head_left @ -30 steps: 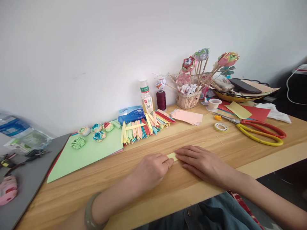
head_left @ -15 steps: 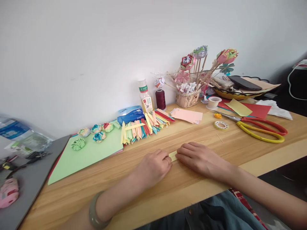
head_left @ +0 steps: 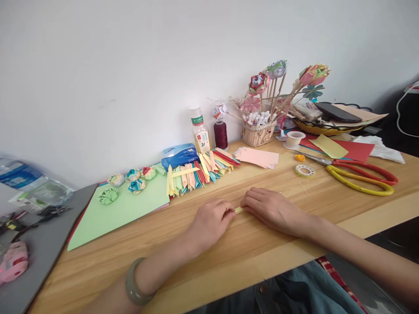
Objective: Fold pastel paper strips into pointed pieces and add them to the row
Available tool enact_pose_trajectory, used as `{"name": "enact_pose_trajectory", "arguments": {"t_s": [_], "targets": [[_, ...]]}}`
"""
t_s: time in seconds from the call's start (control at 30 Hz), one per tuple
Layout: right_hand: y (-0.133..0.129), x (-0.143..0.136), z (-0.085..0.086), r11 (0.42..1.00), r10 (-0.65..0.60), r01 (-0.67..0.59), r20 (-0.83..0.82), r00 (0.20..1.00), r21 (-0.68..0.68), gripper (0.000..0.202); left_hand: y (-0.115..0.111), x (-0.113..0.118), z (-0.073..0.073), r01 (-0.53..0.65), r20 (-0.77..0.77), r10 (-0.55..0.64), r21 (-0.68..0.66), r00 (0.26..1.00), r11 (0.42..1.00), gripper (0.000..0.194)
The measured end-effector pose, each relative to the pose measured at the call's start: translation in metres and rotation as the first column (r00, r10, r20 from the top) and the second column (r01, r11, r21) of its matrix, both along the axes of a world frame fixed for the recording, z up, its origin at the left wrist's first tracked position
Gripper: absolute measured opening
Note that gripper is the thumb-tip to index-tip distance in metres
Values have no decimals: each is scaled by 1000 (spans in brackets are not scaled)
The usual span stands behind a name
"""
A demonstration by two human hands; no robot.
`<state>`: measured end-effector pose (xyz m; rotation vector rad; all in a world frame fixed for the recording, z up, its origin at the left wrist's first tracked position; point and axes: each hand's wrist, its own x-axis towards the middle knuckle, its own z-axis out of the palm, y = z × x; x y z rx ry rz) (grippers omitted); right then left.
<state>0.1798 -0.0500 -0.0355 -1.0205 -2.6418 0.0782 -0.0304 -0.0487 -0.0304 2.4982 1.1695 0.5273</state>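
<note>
A narrow strip of pale yellow paper (head_left: pixel 239 209) lies between my two hands on the wooden table (head_left: pixel 183 270); most of it is hidden under the fingers. My left hand (head_left: pixel 214 220), with a ring on one finger, pinches the strip's left end. The right end is under the closed fingers of my right hand (head_left: pixel 270 207). Beyond my hands lies a row of folded colored papers (head_left: pixel 188 176). To the right are a roll of tape (head_left: pixel 305 170) and a thin stick (head_left: pixel 303 188).
Large scissors (head_left: pixel 360 174) with red and yellow handles lie at the right. Paper flowers rest on a green sheet (head_left: pixel 131 213) at the left. A flower basket (head_left: pixel 258 134), a bottle (head_left: pixel 200 133), a thread spool (head_left: pixel 220 134) and pink papers (head_left: pixel 258 157) stand or lie toward the wall.
The yellow strip shows narrower between my hands than before. My left fingers have curled and rolled slightly, and both hands sit a little higher in view. The whole view has shifted slightly.
</note>
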Motion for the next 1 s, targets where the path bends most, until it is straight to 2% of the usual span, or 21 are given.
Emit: {"name": "enact_pose_trajectory", "arguments": {"t_s": [0.13, 0.33, 0.53, 0.73, 0.9, 1.0], "targets": [[3, -2, 4, 996, -55, 54, -1, 999, -75, 22, 4, 2, 0, -95, 14, 96, -75, 995, 993, 16], [17, -2, 11, 968, -118, 111, -15, 993, -226, 11, 7, 5, 0, -198, -4, 199, -123, 980, 972, 12], [22, 4, 13, 951, -102, 85, -42, 994, -297, 11, 6, 2, 1, -185, 6, 187, -148, 982, 972, 9], [16, 6, 12, 957, -106, 89, -49, 993, -277, 11, 2, -4, 1, -151, 22, 157, -171, 987, 974, 7], [9, 5, 4, 979, -125, 114, -57, 991, -167, 15, -1, -5, 0, -132, 23, 138, -156, 990, 979, 3], [5, 7, 1, 990, -122, 115, -77, 989, -87, 17, -1, -7, -2, -108, 87, 122, -153, 989, 982, 7]]}}
